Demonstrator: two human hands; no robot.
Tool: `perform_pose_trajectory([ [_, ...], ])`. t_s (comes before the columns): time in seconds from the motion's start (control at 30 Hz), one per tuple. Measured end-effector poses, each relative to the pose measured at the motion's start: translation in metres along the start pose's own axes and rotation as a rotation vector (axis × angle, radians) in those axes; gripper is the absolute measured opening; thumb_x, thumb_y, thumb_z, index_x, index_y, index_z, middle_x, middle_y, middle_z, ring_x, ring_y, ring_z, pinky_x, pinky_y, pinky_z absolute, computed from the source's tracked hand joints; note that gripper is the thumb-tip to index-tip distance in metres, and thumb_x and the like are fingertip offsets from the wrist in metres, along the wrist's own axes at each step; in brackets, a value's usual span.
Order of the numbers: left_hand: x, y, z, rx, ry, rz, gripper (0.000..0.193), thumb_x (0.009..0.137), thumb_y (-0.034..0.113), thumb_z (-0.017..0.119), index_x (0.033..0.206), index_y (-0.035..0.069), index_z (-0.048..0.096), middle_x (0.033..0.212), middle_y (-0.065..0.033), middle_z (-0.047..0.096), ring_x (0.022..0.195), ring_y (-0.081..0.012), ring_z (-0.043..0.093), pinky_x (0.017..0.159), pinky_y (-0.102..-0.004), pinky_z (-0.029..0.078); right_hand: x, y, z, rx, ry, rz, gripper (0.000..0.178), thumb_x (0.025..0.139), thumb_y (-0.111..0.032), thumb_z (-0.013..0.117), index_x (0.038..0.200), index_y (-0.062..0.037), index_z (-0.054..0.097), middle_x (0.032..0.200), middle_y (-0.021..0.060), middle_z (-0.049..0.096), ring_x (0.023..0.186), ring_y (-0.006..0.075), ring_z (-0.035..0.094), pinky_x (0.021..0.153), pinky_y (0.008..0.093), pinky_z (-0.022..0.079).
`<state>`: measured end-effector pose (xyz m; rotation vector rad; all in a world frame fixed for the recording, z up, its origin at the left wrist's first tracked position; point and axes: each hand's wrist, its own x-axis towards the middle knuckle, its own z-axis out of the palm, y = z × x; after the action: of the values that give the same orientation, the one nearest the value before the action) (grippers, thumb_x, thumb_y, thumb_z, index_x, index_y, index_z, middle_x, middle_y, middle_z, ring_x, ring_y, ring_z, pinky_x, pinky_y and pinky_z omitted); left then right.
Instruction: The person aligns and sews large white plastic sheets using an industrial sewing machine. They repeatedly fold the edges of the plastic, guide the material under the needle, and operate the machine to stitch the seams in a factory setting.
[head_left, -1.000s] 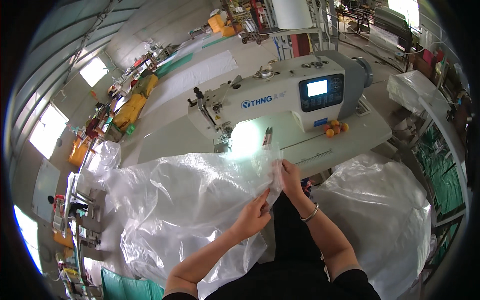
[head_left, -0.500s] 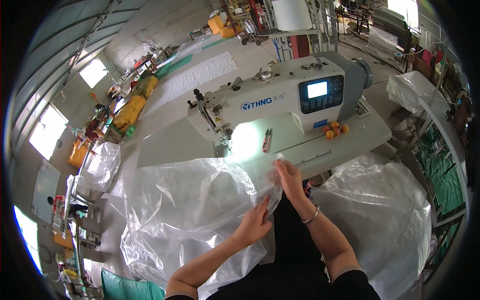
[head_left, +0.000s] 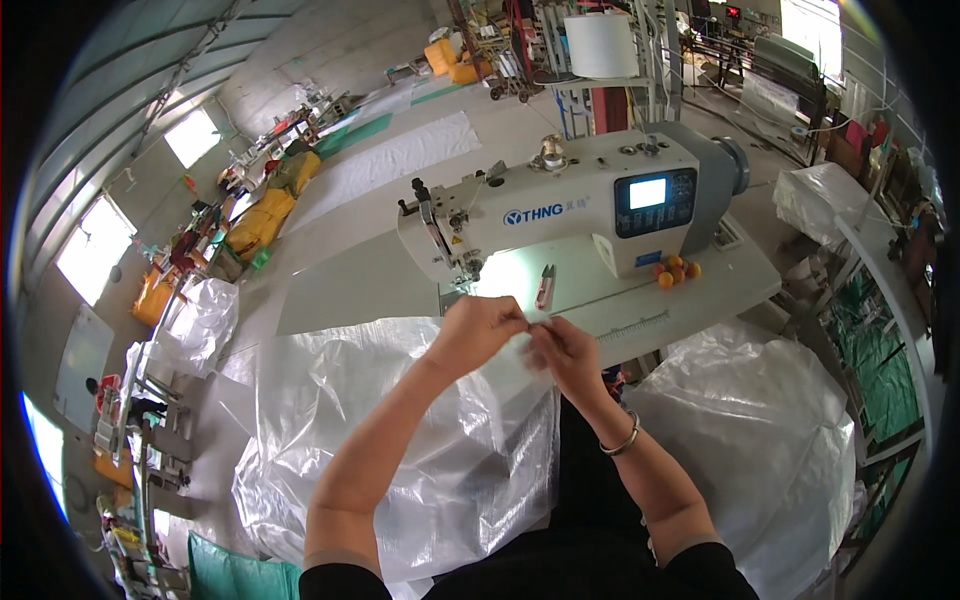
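A translucent plastic sheet (head_left: 400,460) drapes over the near edge of the sewing table and down over my lap. My left hand (head_left: 478,328) and my right hand (head_left: 568,358) meet at its upper right corner, fingers pinched together on the sheet's edge, just in front of the sewing machine (head_left: 560,205). The right hand's fingertips are a little blurred. Behind my hands, a small pair of thread snips (head_left: 545,289) lies on the tabletop under the machine's arm. The machine's lamp and screen are lit, and its needle area lies beyond my left hand.
Several small orange fruits (head_left: 677,271) sit on the table's right side. Another heap of clear plastic sheeting (head_left: 740,430) bulges at my right, beside a metal frame (head_left: 890,265). A large white thread cone (head_left: 600,45) stands behind the machine. Yellow sacks (head_left: 262,222) line the left wall.
My left hand has moved up and forward from the middle of the sheet to meet my right hand at the corner. The view has shifted slightly.
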<state>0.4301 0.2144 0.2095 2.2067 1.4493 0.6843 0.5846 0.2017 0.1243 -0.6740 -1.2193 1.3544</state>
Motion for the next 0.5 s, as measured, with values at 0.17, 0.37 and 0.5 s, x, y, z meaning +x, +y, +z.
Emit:
perform_pose_trajectory([
  [0.17, -0.012, 0.002, -0.058, -0.05, 0.263, 0.099, 0.005, 0.08, 0.005, 0.059, 0.084, 0.001, 0.06, 0.07, -0.0106, 0.059, 0.061, -0.0216, 0.055, 0.06, -0.0278, 0.044, -0.012, 0.019, 0.016, 0.306, -0.247, 0.186, 0.026, 0.09, -0.023, 0.055, 0.106, -0.0021, 0.052, 0.082, -0.0008, 0.057, 0.073, 0.0052, 0.055, 0.063, 0.0196, 0.045],
  [0.37, -0.058, 0.016, -0.148, 0.337, 0.486, 0.195, 0.003, 0.081, 0.001, 0.059, 0.083, 0.0, 0.058, 0.073, -0.0093, 0.058, 0.062, -0.0199, 0.054, 0.06, -0.0267, 0.043, -0.044, 0.033, 0.087, 0.216, -0.482, 0.095, 0.039, 0.086, -0.018, 0.058, 0.119, -0.0028, 0.044, 0.103, 0.0032, 0.051, 0.097, 0.0126, 0.051, 0.081, 0.0278, 0.042],
  [0.5, -0.087, 0.03, -0.189, 0.485, 0.563, 0.26, 0.005, 0.079, 0.0, 0.061, 0.083, 0.001, 0.058, 0.071, -0.0092, 0.056, 0.061, -0.0198, 0.054, 0.058, -0.0264, 0.043, -0.066, 0.026, 0.123, 0.076, -0.544, -0.038, 0.074, 0.073, -0.018, 0.069, 0.134, -0.0066, 0.029, 0.128, 0.0108, 0.044, 0.117, 0.022, 0.045, 0.093, 0.0379, 0.037],
])
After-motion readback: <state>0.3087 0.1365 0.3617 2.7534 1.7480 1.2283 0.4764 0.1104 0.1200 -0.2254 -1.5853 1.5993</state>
